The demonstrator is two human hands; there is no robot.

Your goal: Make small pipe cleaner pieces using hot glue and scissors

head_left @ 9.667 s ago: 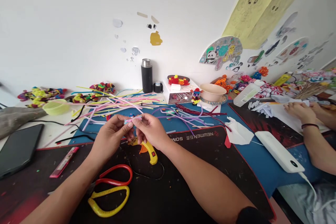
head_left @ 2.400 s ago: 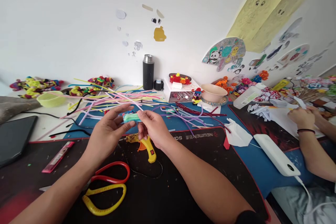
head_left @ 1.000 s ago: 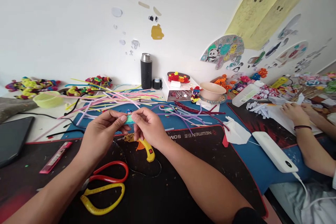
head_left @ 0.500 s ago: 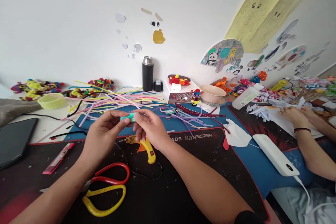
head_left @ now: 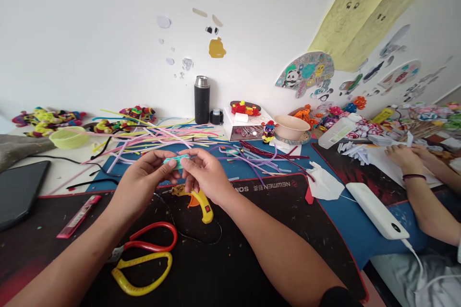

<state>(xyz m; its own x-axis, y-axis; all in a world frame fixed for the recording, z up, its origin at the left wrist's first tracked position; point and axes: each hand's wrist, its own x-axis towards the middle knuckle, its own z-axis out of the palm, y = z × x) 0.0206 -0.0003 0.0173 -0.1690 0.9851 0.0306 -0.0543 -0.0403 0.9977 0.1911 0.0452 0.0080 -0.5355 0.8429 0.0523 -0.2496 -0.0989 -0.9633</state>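
Note:
Between both hands, above the table, is a small teal piece [head_left: 176, 161] that looks like folded pipe cleaner; fingers cover part of it. My left hand [head_left: 146, 175] pinches its left end between thumb and fingers. At the right end, my right hand [head_left: 205, 170] grips it the same way, thumb on top. Just below the hands a yellow glue gun [head_left: 203, 206] lies on the black mat [head_left: 223, 268]. Scissors with one red and one yellow handle [head_left: 144, 288] rest nearer to me, their blades mostly behind my left forearm.
Loose pipe cleaners [head_left: 162, 136] spread behind my hands. A black thermos [head_left: 202, 100], a white box [head_left: 247, 129] and a beige bowl [head_left: 291, 127] stand by the wall. A phone [head_left: 21, 192] lies left; a white power bank [head_left: 376, 211] and another person's hands [head_left: 403, 158] are right.
The teal piece has turned slightly in my fingers and shows more of its length. Both hands stay closed on it in nearly the same place.

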